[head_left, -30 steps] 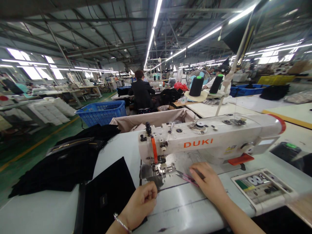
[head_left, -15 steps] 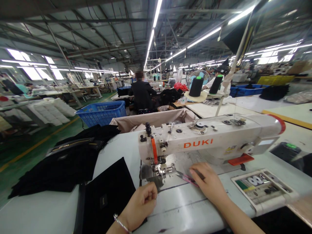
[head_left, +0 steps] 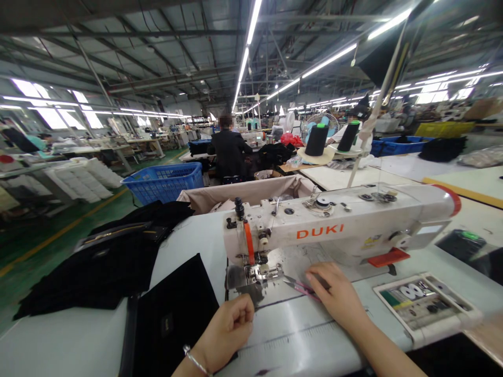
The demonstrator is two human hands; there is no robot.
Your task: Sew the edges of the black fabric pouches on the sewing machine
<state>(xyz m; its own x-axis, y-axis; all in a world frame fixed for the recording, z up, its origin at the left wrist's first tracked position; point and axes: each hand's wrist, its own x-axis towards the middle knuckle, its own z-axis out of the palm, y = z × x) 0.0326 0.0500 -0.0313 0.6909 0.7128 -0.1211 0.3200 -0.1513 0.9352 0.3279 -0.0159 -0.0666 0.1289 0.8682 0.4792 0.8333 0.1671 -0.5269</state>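
Observation:
My left hand [head_left: 226, 327], a bracelet at its wrist, is curled closed over the right edge of a black fabric panel [head_left: 173, 309]. Whatever lies inside its fingers, if anything, is hidden. The panel has a small tag-like patch and a dark strip along its left side. On the sewing machine's bed, my right hand [head_left: 334, 290] is closed on pink-handled scissors [head_left: 301, 287], whose blades point left toward the presser foot [head_left: 265, 272]. The white sewing machine [head_left: 275, 225] stands just beyond both hands, with no fabric under its foot.
A pile of black fabric pieces [head_left: 106, 262] lies on the table's left end. Behind the machine are a cloth-lined bin [head_left: 243, 191], a blue basket [head_left: 165, 180] and black thread cones [head_left: 316, 140]. A person in dark clothing [head_left: 228, 152] sits farther back. An inset tray [head_left: 424, 306] holds bobbins at right.

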